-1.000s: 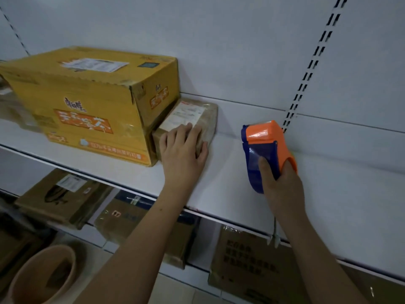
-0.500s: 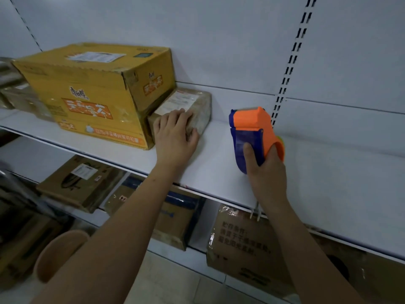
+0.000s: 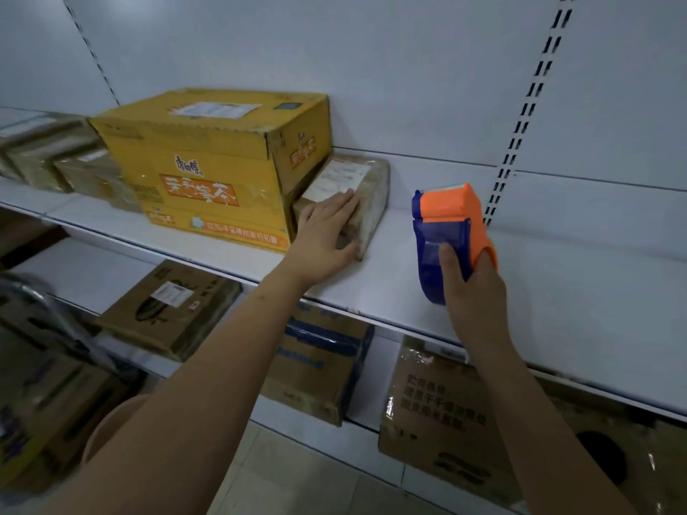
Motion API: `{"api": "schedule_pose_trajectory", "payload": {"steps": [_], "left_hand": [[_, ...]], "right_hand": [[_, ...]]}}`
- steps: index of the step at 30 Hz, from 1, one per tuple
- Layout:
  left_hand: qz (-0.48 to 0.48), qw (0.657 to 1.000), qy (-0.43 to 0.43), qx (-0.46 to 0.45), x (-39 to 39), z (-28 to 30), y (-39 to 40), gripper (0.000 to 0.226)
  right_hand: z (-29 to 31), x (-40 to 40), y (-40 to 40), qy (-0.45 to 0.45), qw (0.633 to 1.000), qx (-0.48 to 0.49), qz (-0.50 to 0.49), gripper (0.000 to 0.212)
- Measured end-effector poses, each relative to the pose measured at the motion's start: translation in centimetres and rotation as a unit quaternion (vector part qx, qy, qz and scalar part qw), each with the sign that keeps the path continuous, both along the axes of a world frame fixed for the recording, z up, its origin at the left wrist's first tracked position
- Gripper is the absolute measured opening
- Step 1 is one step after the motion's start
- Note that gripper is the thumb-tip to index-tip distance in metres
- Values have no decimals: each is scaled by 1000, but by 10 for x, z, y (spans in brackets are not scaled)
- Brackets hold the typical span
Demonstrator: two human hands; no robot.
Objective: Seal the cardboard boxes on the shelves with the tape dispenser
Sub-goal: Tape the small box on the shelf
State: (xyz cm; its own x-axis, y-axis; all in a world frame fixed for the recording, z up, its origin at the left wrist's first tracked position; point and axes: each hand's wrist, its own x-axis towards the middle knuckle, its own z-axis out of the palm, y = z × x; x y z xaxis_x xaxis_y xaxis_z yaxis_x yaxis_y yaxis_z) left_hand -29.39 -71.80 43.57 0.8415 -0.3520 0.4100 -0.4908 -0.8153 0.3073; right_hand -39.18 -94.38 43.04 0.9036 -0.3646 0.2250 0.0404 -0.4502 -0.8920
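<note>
Left hand flat on small box

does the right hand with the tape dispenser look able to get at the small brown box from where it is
Probably yes. The right hand holds the tape dispenser beside the small brown box, bare shelf between them. Only the left hand covers the box's near end.

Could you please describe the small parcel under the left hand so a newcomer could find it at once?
Look at the upper white shelf, right of the big yellow carton. Pressed against that carton lies a low brown tape-wrapped parcel with a white label; the left hand rests on it.
</note>
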Motion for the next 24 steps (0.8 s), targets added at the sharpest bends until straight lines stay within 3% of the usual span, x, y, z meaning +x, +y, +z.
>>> {"api": "schedule_pose_trajectory", "payload": {"steps": [4,7,10,17,21,24], "left_hand": [[-72,994,69,-38,-2,10,11,76],[-141,966,126,-178,-18,18,45,63],[-125,954,80,-262,-45,20,103,49],[-134,950,54,-278,-89,17,216,48],[-165,952,39,-256,-109,15,227,52],[-181,947,48,-261,-123,10,215,55]], "right_hand": [[12,-19,39,-5,999,41,16,44],[20,-33,85,-24,996,82,37,52],[27,-43,142,-27,992,113,52,67],[22,-59,259,52,975,184,113,54],[24,-78,279,88,967,210,117,46],[29,-95,269,116,946,283,108,48]]}}
